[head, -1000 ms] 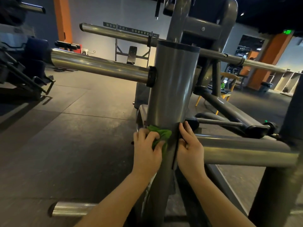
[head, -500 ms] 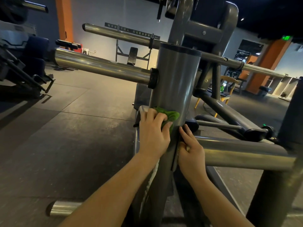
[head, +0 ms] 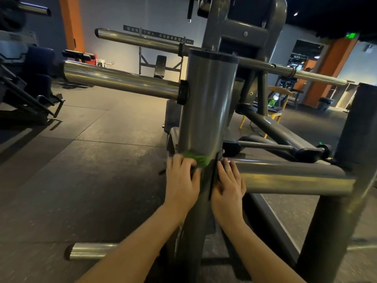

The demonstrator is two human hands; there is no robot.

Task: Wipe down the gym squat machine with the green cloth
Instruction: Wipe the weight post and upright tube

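The squat machine's thick grey upright post (head: 208, 103) stands right in front of me. My left hand (head: 181, 180) presses the green cloth (head: 199, 159) against the lower part of this post, fingers curled over the cloth. Only the cloth's upper edge shows above my fingers. My right hand (head: 228, 184) rests with straight fingers on the post's right side, where a horizontal grey tube (head: 289, 176) joins it.
A chrome weight peg (head: 120, 82) sticks out left from the post, with a thinner bar (head: 138, 40) above it. A short peg (head: 91, 251) lies low near the floor. More frame tubes stand at the right (head: 355, 123). Another machine (head: 26, 88) sits at the far left on the dark rubber floor.
My left hand slid the cloth up the post half a second ago and has now brought it back down. My right hand stays at the tube joint.
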